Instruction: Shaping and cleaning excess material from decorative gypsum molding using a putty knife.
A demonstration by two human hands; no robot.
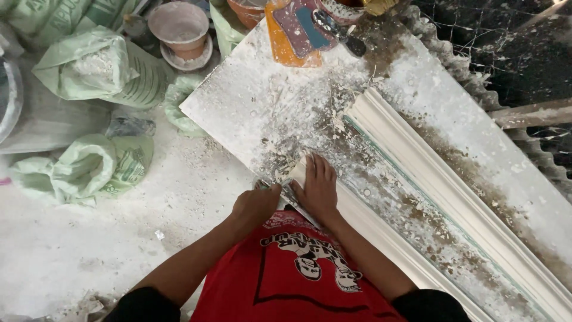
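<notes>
My right hand (317,188) lies flat, fingers spread, on the near end of a long white plaster moulding strip (381,235) that runs along the front edge of the work table (268,101). My left hand (255,204) is closed around a small metal scraper (292,200) whose blade rests against that strip's end, right beside my right hand. A second, wider white cornice moulding (441,179) lies diagonally further back on the table.
Pale green sacks (95,68) and crumpled bags (77,170) sit on the dusty floor at left. A pink bowl (179,27) stands at the top. Orange and maroon trowels (298,30) lie at the table's far end. Corrugated sheeting (524,137) borders the right.
</notes>
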